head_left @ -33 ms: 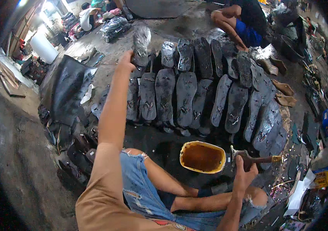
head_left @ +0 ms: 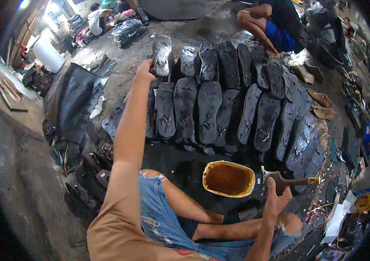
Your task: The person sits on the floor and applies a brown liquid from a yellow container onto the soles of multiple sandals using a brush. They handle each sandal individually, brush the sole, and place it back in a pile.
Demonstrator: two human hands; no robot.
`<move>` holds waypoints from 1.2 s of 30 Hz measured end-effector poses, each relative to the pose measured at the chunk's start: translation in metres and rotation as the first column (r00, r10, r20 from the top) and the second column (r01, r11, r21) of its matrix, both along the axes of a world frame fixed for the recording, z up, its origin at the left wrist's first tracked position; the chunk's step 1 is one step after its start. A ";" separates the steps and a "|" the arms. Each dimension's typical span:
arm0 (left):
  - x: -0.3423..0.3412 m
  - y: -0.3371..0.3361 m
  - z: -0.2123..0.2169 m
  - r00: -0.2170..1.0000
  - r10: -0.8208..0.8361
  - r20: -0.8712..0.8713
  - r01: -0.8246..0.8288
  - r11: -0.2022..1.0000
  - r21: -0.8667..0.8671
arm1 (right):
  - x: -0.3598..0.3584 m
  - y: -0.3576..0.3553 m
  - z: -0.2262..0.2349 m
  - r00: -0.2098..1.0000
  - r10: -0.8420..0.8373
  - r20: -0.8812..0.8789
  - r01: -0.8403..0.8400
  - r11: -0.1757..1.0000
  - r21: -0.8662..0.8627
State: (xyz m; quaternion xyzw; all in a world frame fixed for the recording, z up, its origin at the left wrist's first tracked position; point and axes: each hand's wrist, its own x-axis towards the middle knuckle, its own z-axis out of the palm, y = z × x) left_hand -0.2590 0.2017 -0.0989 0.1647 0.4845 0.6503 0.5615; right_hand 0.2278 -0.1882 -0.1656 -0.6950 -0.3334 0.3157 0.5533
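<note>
At the far left end of the back row, my left hand (head_left: 145, 71) reaches out and grips a dark shoe sole (head_left: 162, 54) by its lower left edge. The sole's top looks wet and shiny. In front of my right knee, my right hand (head_left: 278, 193) is closed round a glue brush (head_left: 291, 180); its pale bristle end points left, toward a yellow-rimmed tub (head_left: 250, 189) of brown glue. Beyond the tub, several black soles (head_left: 210, 111) lie in overlapping rows, with small dark straps or tufts showing on many.
Behind the rows at the right, a person in blue shorts (head_left: 278, 37) squats. A black sheet (head_left: 73, 102) lies at the left. Wooden shoe forms (head_left: 322, 98), scraps and a yellow-blue box (head_left: 364, 190) stand on the right. Another person (head_left: 96, 19) sits far back left.
The sole in my left hand, blurred before, has come down slightly and now shows sharply at the row's end. My right hand and the brush have barely shifted.
</note>
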 end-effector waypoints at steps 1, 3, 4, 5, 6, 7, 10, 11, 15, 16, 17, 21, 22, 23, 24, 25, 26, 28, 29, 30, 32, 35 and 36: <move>0.019 0.013 -0.021 1.000 0.025 -0.004 -0.025 0.997 -0.070 | 0.002 0.000 0.000 0.999 -0.019 -0.039 0.018 1.000 -0.024; 0.048 0.030 -0.049 0.996 0.083 -0.019 -0.085 0.976 -0.198 | 0.002 0.002 -0.001 0.996 -0.072 0.045 0.073 0.997 -0.039; 0.060 0.033 -0.052 0.937 -0.031 -0.347 -0.021 0.990 -0.143 | 0.003 0.003 -0.003 0.996 -0.063 0.059 0.065 0.997 -0.030; 0.068 0.033 -0.055 0.760 -0.111 -0.640 0.055 0.993 -0.107 | 0.004 0.006 -0.003 0.996 -0.050 0.073 0.052 0.998 -0.020; 0.055 0.029 -0.066 0.684 -0.125 -0.718 0.094 0.992 -0.083 | 0.002 0.006 0.000 0.997 -0.032 0.069 0.035 0.998 -0.050; 0.040 0.023 -0.078 0.603 -0.127 -0.788 0.126 0.990 -0.063 | -0.001 0.005 0.004 0.998 -0.009 0.066 0.015 0.996 -0.090; -0.003 -0.010 -0.099 0.956 -0.012 -0.293 0.036 0.996 0.078 | 0.004 0.007 -0.011 0.992 -0.129 -0.002 0.127 0.984 -0.122; 0.011 -0.056 -0.100 0.778 0.043 -0.626 0.133 0.964 0.231 | 0.008 0.001 -0.019 0.975 -0.224 -0.005 0.221 0.966 -0.136; -0.053 -0.269 -0.038 -0.019 0.157 -0.988 -0.235 0.959 0.156 | 0.005 0.002 -0.018 0.976 -0.170 0.137 0.190 0.971 -0.145; -0.108 -0.315 -0.042 -0.051 0.189 -0.981 -0.316 0.929 0.195 | 0.006 0.004 -0.012 0.934 -0.158 0.319 0.229 0.953 -0.197; -0.135 -0.368 -0.030 -0.160 0.185 -0.970 -0.399 0.886 0.235 | 0.006 0.002 -0.002 0.949 -0.162 0.272 0.210 0.965 -0.158; -0.149 -0.456 0.003 -0.230 0.141 -0.963 -0.635 0.728 0.259 | 0.012 0.002 0.016 0.949 -0.260 0.178 0.251 0.965 0.076; -0.143 -0.463 -0.003 -0.244 0.033 -0.969 -0.664 0.723 0.192 | 0.014 -0.002 0.025 0.938 -0.288 0.191 0.263 0.954 0.144; -0.134 -0.468 -0.009 -0.255 -0.074 -0.964 -0.686 0.717 0.126 | 0.005 -0.009 0.027 0.939 -0.217 0.265 0.189 0.974 0.128; -0.117 -0.469 -0.024 -0.247 -0.172 -0.954 -0.695 0.717 0.050 | -0.008 -0.010 0.043 0.920 -0.163 0.356 0.132 0.985 0.110; -0.107 -0.474 -0.050 -0.269 -0.147 -0.952 -0.636 0.770 0.061 | -0.004 -0.010 0.025 0.940 0.001 0.342 -0.086 0.969 0.233; -0.096 -0.479 -0.081 -0.299 -0.121 -0.947 -0.555 0.829 0.069 | -0.039 -0.008 0.054 0.950 0.164 0.264 -0.206 0.969 0.137; -0.056 -0.493 -0.139 -0.309 0.019 -0.951 -0.571 0.796 0.201 | -0.048 0.000 0.037 0.787 0.327 0.523 -0.280 0.945 -0.169; -0.036 -0.506 -0.171 -0.278 0.033 -0.960 -0.631 0.747 0.208 | -0.043 0.002 0.021 0.752 0.407 0.518 -0.355 0.913 -0.201; -0.021 -0.515 -0.206 -0.255 0.051 -0.966 -0.694 0.685 0.220 | -0.037 0.002 -0.007 0.706 0.394 0.589 -0.412 0.904 -0.112; -0.025 -0.538 -0.243 -0.049 -0.022 -0.999 -0.798 0.602 0.026 | -0.049 -0.001 -0.002 0.693 0.387 0.608 -0.380 0.913 -0.148; -0.024 -0.532 -0.251 -0.035 0.078 -0.996 -0.674 0.735 0.081 | -0.053 -0.006 -0.026 0.631 0.350 0.693 -0.352 0.925 -0.146; -0.024 -0.531 -0.256 -0.023 0.110 -0.994 -0.626 0.774 0.100 | -0.051 -0.009 -0.033 0.604 0.341 0.720 -0.339 0.928 -0.155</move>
